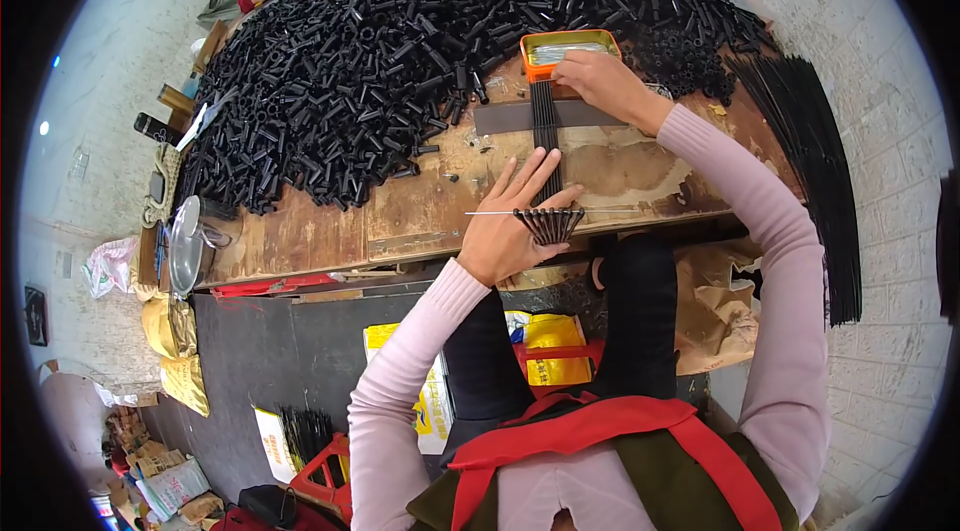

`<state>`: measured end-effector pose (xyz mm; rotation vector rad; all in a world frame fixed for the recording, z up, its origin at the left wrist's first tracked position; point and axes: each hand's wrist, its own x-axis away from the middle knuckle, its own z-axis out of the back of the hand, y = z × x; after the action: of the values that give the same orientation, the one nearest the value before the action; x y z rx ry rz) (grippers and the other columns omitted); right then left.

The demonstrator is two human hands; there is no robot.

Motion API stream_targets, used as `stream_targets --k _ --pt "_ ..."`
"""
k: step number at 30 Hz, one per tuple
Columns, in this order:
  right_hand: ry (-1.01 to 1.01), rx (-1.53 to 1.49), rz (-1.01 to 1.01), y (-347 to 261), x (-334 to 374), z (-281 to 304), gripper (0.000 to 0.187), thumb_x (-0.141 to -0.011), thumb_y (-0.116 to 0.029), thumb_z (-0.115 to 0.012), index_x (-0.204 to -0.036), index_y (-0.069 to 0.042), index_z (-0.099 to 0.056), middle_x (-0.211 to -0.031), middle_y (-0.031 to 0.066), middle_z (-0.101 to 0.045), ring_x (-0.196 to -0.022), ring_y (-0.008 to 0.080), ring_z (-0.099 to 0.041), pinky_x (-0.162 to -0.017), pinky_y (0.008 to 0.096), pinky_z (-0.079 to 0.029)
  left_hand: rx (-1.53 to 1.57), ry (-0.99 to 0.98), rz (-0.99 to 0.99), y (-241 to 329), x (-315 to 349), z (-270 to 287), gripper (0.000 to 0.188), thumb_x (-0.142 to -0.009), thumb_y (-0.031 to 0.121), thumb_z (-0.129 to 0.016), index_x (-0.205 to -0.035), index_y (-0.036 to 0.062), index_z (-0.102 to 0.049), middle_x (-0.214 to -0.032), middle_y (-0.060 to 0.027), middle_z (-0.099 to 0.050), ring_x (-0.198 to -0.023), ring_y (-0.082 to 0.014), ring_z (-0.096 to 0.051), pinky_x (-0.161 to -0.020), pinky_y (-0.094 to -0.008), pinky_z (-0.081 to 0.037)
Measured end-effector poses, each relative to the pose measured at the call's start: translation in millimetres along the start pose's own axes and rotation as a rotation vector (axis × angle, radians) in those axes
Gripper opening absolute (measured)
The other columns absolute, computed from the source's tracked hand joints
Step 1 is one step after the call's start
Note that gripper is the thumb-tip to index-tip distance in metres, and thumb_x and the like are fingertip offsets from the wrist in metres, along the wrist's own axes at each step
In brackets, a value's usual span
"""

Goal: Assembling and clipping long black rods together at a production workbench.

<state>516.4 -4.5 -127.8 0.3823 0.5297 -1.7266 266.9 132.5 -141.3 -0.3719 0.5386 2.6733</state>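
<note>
Head view: left hand [497, 231] spread, laid over black rod bundle [544, 121] on counter [625, 166], rod ends fanning by thumb, thin metal pin [484, 213] crosswise! Right hand [604, 86] up at orange tray [537, 74] of metal pins [562, 53], fingertips bunched; can't tell if gripping any. Heaped black tubes [330, 96] behind.

Left hand [500, 234] back upward with fingers spread forward, left forearm [420, 326] angled inward, right arm [775, 221] arched farther ahead, right hand [605, 86] curled, fingertips pointing left.
</note>
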Motion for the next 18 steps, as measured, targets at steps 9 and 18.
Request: stream_targets --k 9,18 --pt "0.007 0.048 -0.065 -11.7 1.6 6.9 0.01 -0.086 -0.007 -0.059 -0.094 -0.002 -0.061 -0.087 0.013 -0.062 -0.082 0.0341 -0.062 -0.071 0.0424 -0.05 -0.056 -0.016 -0.007 2.7 -1.5 2.7 0.072 -0.072 0.039 -0.077 -0.138 0.0256 -0.052 -0.155 -0.0145 -0.029 -0.142 -0.031 -0.029 -0.116 -0.0465 -0.026" --pt "-0.09 0.064 -0.081 -4.4 -6.8 10.5 0.012 -0.087 -0.011 -0.06 -0.094 -0.002 -0.063 -0.088 0.014 -0.062 -0.084 0.0346 -0.061 -0.073 0.0417 -0.05 -0.043 0.004 -0.012 -1.4 0.5 0.3 0.075 -0.071 0.04 -0.078 -0.139 0.0262 -0.05 -0.155 -0.0131 -0.029 -0.143 -0.0306 -0.029 -0.116 -0.0472 -0.026"
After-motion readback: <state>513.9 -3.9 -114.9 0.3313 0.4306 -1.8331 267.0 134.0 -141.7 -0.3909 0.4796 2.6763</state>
